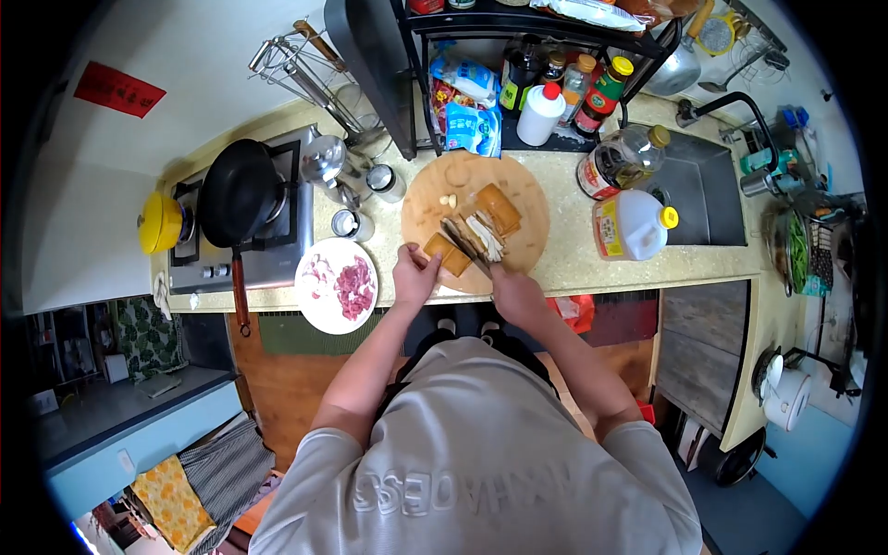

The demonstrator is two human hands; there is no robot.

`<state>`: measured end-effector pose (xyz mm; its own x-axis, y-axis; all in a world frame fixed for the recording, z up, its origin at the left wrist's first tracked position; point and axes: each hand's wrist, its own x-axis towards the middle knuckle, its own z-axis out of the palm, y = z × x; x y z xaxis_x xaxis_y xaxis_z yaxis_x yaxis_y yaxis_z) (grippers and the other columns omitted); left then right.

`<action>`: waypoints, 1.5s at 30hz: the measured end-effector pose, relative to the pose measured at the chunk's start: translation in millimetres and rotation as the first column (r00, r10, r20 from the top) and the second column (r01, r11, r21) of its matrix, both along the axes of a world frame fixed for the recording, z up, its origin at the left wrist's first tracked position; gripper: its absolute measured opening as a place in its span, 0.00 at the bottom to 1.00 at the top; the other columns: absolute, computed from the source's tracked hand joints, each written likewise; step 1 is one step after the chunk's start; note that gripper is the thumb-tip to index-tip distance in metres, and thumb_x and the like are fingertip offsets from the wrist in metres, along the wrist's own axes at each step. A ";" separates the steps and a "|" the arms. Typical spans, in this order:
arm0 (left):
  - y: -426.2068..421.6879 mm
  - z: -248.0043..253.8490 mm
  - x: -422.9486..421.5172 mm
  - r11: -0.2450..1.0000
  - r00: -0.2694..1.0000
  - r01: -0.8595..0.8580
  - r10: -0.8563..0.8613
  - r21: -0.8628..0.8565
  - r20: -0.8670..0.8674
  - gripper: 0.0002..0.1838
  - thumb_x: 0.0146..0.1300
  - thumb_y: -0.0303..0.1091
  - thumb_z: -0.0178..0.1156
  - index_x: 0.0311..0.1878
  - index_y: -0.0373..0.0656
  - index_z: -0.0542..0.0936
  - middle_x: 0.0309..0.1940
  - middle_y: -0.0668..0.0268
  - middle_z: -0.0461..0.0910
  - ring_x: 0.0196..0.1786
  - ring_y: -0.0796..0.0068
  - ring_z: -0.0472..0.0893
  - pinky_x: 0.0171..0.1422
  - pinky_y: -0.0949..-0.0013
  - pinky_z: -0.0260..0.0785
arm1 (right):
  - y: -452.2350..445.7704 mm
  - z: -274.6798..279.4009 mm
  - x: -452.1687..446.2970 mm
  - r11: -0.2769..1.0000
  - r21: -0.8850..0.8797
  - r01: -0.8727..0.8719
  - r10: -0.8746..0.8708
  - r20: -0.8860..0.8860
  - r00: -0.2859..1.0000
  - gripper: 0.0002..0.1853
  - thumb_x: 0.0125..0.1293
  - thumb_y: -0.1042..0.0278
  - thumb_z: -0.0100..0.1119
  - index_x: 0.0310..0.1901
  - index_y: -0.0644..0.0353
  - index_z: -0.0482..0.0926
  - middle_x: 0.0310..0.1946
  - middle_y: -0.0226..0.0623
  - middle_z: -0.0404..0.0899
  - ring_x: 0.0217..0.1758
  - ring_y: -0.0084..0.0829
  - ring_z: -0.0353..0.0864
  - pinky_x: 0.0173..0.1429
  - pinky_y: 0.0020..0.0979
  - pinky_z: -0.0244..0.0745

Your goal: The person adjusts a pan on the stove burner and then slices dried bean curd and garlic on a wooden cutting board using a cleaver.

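A round wooden cutting board (427, 190) lies on the counter in front of me. On its near side, my left hand (416, 275) pinches the edge of a brown slab of dried tofu (448, 256). My right hand (520, 296) grips a knife (472, 248), whose dark blade slants across the board beside that slab. Just right of the blade are cut strips of tofu (485, 236), pale inside. More brown tofu pieces (499, 209) sit behind them, and a few garlic cloves (449, 200) lie farther left. The fingers around the knife handle are partly hidden.
Left of the board is a white plate (338, 319) with sliced meat (356, 289). Beyond it, a black frying pan (239, 194) and a yellow pot (160, 223) stand on the stove. Jugs (636, 227) and a sink (712, 203) are right; a bottle rack (546, 42) stands behind.
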<state>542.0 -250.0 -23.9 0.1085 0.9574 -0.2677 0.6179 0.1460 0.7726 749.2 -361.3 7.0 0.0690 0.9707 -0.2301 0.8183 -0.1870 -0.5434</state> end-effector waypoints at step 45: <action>0.2 3.3 -1.2 0.631 0.817 0.575 -0.485 0.521 -0.314 0.21 0.62 0.38 0.70 0.55 0.38 0.81 0.55 0.55 0.80 0.59 0.52 0.80 0.60 0.57 0.78 | 28.0 27.9 -12.3 0.980 0.015 -0.198 0.195 0.108 0.975 0.06 0.68 0.73 0.51 0.43 0.63 0.75 0.30 0.53 0.86 0.36 0.53 0.89 0.39 0.50 0.83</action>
<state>540.8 -249.8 -20.6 0.6534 0.7137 0.2525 0.5463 -0.6754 0.4954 736.9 -333.4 34.8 -0.1014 0.9731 -0.2067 0.8907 -0.0038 -0.4547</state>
